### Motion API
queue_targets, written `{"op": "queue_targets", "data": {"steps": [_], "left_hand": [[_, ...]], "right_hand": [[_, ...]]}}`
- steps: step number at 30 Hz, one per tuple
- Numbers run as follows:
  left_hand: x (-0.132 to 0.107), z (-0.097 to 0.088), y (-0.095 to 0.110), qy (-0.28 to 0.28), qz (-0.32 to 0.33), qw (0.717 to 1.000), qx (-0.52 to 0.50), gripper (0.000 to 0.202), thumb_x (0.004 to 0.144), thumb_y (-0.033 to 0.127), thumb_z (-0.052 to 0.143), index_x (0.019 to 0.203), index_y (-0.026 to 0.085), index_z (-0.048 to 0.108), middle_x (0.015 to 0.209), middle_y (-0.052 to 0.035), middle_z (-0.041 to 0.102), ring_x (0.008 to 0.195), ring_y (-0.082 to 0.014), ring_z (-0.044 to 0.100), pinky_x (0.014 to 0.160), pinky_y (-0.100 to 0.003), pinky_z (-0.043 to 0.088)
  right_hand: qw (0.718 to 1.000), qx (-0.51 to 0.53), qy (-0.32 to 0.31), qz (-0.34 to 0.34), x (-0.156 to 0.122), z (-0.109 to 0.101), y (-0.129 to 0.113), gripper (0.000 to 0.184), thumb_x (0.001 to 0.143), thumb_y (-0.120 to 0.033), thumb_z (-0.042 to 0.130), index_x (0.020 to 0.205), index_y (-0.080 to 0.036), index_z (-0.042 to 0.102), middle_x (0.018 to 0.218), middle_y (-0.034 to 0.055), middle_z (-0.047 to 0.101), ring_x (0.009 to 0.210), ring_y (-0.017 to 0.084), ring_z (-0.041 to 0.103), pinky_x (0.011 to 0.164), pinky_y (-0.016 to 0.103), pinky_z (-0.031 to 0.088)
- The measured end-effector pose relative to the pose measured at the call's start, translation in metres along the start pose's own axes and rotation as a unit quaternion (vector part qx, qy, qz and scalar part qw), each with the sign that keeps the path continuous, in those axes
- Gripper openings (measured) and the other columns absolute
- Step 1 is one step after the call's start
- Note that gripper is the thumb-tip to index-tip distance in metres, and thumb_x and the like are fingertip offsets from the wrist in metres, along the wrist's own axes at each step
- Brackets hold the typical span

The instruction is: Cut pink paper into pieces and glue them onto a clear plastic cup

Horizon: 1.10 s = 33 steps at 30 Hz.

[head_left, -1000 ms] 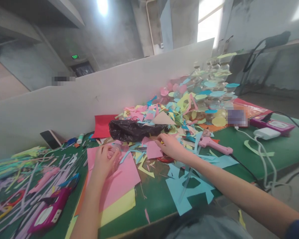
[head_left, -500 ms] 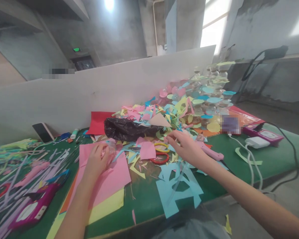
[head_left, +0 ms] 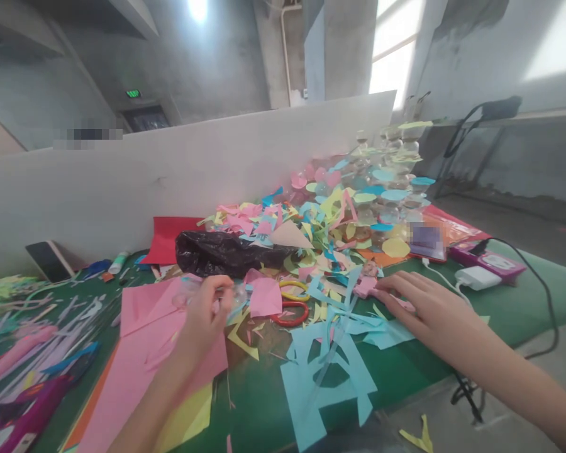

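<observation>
My left hand [head_left: 206,313] is closed on a small clear plastic piece [head_left: 237,292], held just above a large pink sheet [head_left: 141,327]. My right hand [head_left: 427,306] lies to the right with its fingers stretched flat over the handle of a pink glue gun [head_left: 365,286]; only the gun's front part shows. Between the hands lie scissors [head_left: 292,306] with red and yellow handles, beside a small pink paper square [head_left: 266,296]. A cut-out light blue sheet [head_left: 325,371] lies near the table's front edge.
A black plastic bag [head_left: 221,251] and a heap of coloured paper scraps [head_left: 311,220] fill the middle. Clear globes [head_left: 387,176] are stacked at the back right. A white charger [head_left: 476,277] with cables lies right, a phone [head_left: 47,261] leans on the white divider [head_left: 170,176], and paper strips [head_left: 38,340] lie left.
My right hand left the scissors and scraps and moved right onto the pink glue gun. My left hand lifted the clear piece slightly. The view shifted left.
</observation>
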State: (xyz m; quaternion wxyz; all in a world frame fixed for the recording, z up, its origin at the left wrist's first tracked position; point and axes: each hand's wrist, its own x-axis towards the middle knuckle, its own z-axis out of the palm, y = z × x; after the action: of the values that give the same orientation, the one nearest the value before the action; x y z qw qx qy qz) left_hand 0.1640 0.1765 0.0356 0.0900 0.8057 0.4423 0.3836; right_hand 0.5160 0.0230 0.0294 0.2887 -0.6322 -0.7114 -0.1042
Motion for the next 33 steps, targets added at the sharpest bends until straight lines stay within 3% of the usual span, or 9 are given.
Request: {"op": "queue_targets", "data": {"steps": [2, 7, 11, 16, 22, 25, 28, 33], "left_hand": [[0.004, 0.014, 0.010, -0.068, 0.006, 0.997, -0.025, 0.026, 0.088, 0.040, 0.044, 0.103, 0.021, 0.050, 0.102, -0.0067, 0.059, 0.096, -0.0221, 0.057, 0.085, -0.036, 0.047], [0.010, 0.037, 0.017, -0.154, 0.062, 0.986, -0.027, 0.025, 0.085, 0.042, 0.053, 0.100, 0.022, 0.048, 0.103, -0.0063, 0.051, 0.098, -0.0211, 0.053, 0.088, -0.035, 0.045], [0.007, 0.039, 0.008, -0.196, 0.053, 0.979, -0.014, 0.025, 0.085, 0.043, 0.054, 0.098, 0.022, 0.047, 0.105, -0.0061, 0.046, 0.099, -0.0204, 0.052, 0.090, -0.035, 0.045], [0.003, 0.029, 0.001, -0.227, 0.052, 0.972, 0.024, 0.032, 0.087, 0.041, 0.053, 0.113, 0.025, 0.043, 0.123, -0.0067, 0.040, 0.115, -0.0215, 0.049, 0.096, -0.036, 0.042], [0.002, 0.024, 0.002, -0.225, 0.099, 0.969, -0.016, 0.035, 0.089, 0.030, 0.051, 0.123, 0.029, 0.042, 0.125, -0.0051, 0.045, 0.118, -0.0205, 0.049, 0.097, -0.034, 0.042], [0.003, 0.022, 0.001, -0.180, 0.098, 0.978, -0.026, 0.035, 0.087, 0.030, 0.054, 0.121, 0.027, 0.045, 0.121, -0.0065, 0.044, 0.112, -0.0203, 0.051, 0.095, -0.035, 0.044], [0.003, 0.020, -0.003, -0.126, 0.095, 0.987, -0.021, 0.034, 0.085, 0.031, 0.058, 0.116, 0.023, 0.046, 0.120, -0.0080, 0.041, 0.111, -0.0207, 0.050, 0.095, -0.036, 0.045], [0.006, 0.018, -0.012, -0.107, 0.085, 0.991, -0.001, 0.041, 0.085, 0.031, 0.057, 0.124, 0.025, 0.043, 0.123, -0.0081, 0.041, 0.114, -0.0216, 0.049, 0.096, -0.037, 0.044]], "right_hand": [[0.998, -0.055, -0.009, -0.012, -0.002, 0.011, 0.002, 0.032, 0.097, -0.043, 0.033, 0.098, -0.025, 0.060, 0.093, 0.0087, 0.066, 0.083, 0.025, 0.060, 0.073, 0.038, 0.046], [0.991, -0.130, -0.020, -0.024, -0.007, 0.032, -0.009, 0.034, 0.096, -0.042, 0.034, 0.110, -0.024, 0.058, 0.104, 0.0121, 0.064, 0.088, 0.028, 0.059, 0.073, 0.041, 0.044], [0.988, -0.148, -0.040, -0.029, -0.004, 0.035, -0.025, 0.033, 0.095, -0.043, 0.037, 0.114, -0.025, 0.057, 0.108, 0.0127, 0.062, 0.096, 0.030, 0.057, 0.076, 0.042, 0.044], [0.986, -0.143, -0.060, -0.065, 0.012, 0.044, -0.051, 0.026, 0.096, -0.036, 0.040, 0.107, -0.021, 0.058, 0.099, 0.0113, 0.062, 0.089, 0.028, 0.058, 0.073, 0.040, 0.046], [0.982, -0.116, -0.087, -0.121, 0.042, 0.060, -0.085, 0.019, 0.093, -0.029, 0.049, 0.106, -0.019, 0.059, 0.100, 0.0100, 0.063, 0.089, 0.025, 0.059, 0.073, 0.037, 0.048], [0.981, -0.120, -0.081, -0.130, 0.059, 0.066, -0.094, 0.029, 0.092, -0.028, 0.052, 0.118, -0.017, 0.055, 0.105, 0.0121, 0.063, 0.096, 0.028, 0.058, 0.077, 0.039, 0.049], [0.981, -0.113, -0.089, -0.129, 0.072, 0.073, -0.099, 0.029, 0.092, -0.025, 0.051, 0.119, -0.016, 0.054, 0.103, 0.0121, 0.063, 0.100, 0.028, 0.057, 0.081, 0.040, 0.048], [0.977, -0.094, -0.132, -0.137, 0.083, 0.092, -0.104, 0.028, 0.091, -0.027, 0.053, 0.117, -0.016, 0.056, 0.098, 0.0107, 0.064, 0.096, 0.027, 0.058, 0.082, 0.039, 0.046]]}}
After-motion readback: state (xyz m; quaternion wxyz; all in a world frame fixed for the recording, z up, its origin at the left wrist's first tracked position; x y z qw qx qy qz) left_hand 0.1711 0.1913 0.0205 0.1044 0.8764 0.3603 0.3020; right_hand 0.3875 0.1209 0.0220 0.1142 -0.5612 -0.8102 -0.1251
